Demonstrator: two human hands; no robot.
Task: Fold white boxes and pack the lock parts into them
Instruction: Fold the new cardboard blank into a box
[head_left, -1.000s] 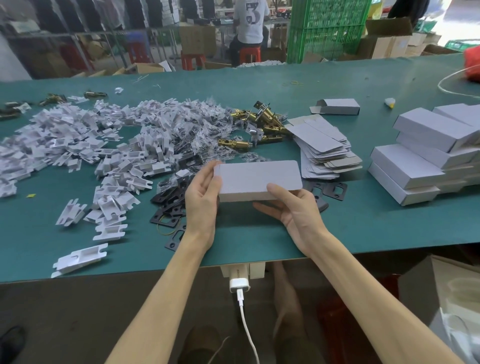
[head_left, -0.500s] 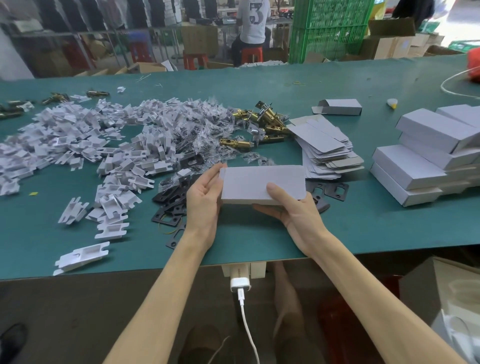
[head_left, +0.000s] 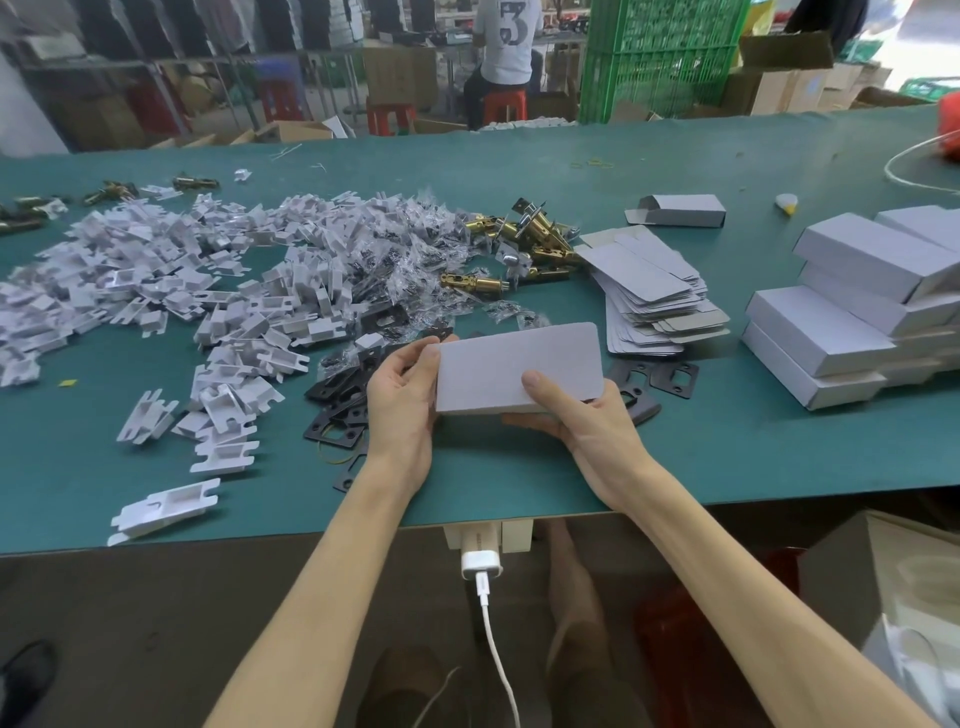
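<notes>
I hold a closed white box (head_left: 511, 364) level above the green table (head_left: 727, 452), near its front edge. My left hand (head_left: 397, 405) grips the box's left end. My right hand (head_left: 582, 421) cups its front right corner from below, thumb on top. Black metal plates (head_left: 337, 410) lie under and beside the box. Brass latch bolts (head_left: 524, 244) lie further back. A pile of flat unfolded box blanks (head_left: 649, 296) sits right of the box. Folded white boxes (head_left: 857, 306) are stacked at the far right.
A wide heap of white plastic inserts and small screw bags (head_left: 234, 280) covers the table's left half. One half-open box (head_left: 680, 210) lies further back. A white charger and cable (head_left: 483, 571) hang under the table edge. A person sits on a red stool (head_left: 504, 57) behind.
The box and both hands shifted very slightly right and lower; the grip looks the same.
</notes>
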